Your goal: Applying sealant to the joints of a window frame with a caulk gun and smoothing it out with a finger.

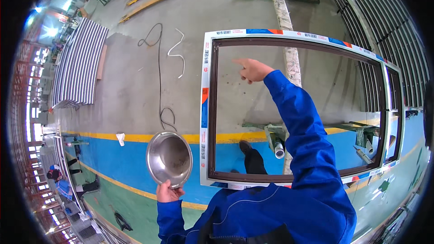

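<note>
wrinkled blue jacket (312, 194), shiny round metal bowl (169, 156), rectangular brown-and-white frame (205, 126)

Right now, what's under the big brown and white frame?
Through the frame you can see grey floor, blue floor, a yellow stripe, a pale beam and a dark shoe. What's beneath its edges is covered, and the blue right sleeve hides more.

Silver bowl (171, 157), brown frame (289, 37) edged white, blue sleeves (305, 126).
</note>
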`<state>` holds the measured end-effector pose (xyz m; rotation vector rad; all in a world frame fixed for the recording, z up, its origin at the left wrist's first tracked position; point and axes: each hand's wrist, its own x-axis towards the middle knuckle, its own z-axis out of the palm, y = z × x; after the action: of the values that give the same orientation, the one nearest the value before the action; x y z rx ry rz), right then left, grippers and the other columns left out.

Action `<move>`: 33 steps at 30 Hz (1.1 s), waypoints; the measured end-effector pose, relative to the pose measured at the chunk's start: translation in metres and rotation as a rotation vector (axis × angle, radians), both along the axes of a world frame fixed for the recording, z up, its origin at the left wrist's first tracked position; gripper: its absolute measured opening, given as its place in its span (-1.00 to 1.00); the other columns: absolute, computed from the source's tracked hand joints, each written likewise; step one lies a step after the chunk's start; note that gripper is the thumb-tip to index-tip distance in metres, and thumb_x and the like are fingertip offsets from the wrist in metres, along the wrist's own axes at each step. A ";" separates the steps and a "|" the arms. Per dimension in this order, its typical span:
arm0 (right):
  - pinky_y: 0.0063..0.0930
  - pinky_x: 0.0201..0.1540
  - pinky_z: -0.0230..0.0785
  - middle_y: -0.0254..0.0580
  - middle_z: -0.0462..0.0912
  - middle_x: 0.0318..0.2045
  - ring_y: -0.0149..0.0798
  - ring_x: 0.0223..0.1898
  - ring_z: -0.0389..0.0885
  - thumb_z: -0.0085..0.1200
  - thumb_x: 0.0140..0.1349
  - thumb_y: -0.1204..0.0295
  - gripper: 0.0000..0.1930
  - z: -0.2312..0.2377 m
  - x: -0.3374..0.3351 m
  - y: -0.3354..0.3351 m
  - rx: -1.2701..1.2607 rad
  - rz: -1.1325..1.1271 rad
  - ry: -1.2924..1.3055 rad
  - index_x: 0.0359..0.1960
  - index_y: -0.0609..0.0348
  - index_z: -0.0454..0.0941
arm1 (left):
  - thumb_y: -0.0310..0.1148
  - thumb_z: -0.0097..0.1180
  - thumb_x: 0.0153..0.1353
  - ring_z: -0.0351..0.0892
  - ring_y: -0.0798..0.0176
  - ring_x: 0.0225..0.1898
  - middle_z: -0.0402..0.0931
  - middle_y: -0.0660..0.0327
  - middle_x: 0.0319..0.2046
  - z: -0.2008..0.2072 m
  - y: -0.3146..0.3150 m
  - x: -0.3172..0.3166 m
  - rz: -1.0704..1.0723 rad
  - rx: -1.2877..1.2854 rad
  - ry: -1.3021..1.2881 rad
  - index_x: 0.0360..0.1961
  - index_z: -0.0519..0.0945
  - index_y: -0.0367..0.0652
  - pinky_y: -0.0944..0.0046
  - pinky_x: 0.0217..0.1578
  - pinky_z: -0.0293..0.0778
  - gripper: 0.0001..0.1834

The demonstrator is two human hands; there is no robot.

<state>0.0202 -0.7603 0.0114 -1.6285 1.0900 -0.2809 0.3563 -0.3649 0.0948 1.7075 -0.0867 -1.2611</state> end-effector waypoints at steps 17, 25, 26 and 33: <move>-0.08 -0.29 0.43 0.18 0.58 -0.44 0.12 -0.44 0.57 -0.12 0.05 0.49 -0.30 0.158 0.009 0.339 -0.391 0.430 0.371 0.33 -0.20 0.14 | -0.25 -0.08 0.18 0.59 0.17 -0.60 0.60 0.01 -0.46 -0.010 0.095 -0.042 -0.442 -0.121 0.081 -0.04 0.43 -0.27 0.22 -0.62 0.57 -0.62; 0.04 -0.28 0.38 0.16 0.59 -0.42 0.19 -0.39 0.57 -0.05 -0.02 0.47 -0.21 0.148 -0.023 0.431 -0.328 0.476 0.516 0.35 -0.26 0.08 | -0.30 -0.10 0.21 0.60 0.13 -0.58 0.58 0.00 -0.38 -0.009 0.122 -0.103 -0.577 -0.201 0.088 -0.03 0.40 -0.27 0.23 -0.61 0.58 -0.65; 0.04 -0.28 0.37 0.16 0.59 -0.41 0.19 -0.38 0.57 -0.04 -0.04 0.48 -0.20 0.147 -0.031 0.437 -0.319 0.472 0.580 0.35 -0.25 0.08 | -0.31 -0.10 0.21 0.60 0.13 -0.59 0.58 0.00 -0.39 -0.007 0.123 -0.113 -0.600 -0.189 0.098 -0.03 0.39 -0.27 0.23 -0.62 0.57 -0.65; -0.05 -0.34 0.42 0.09 0.62 -0.43 0.10 -0.34 0.63 -0.04 -0.05 0.51 -0.21 0.143 -0.098 0.470 -0.363 0.383 0.812 0.33 -0.25 0.12 | -0.31 -0.09 0.24 0.60 0.14 -0.64 0.58 0.00 -0.44 -0.006 0.126 -0.197 -0.675 -0.272 0.118 -0.04 0.38 -0.27 0.25 -0.67 0.56 -0.67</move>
<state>-0.0782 -0.2904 0.1541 -2.3256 1.3208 0.5126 0.1595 -0.2387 0.0885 1.4011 -0.7813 -1.7377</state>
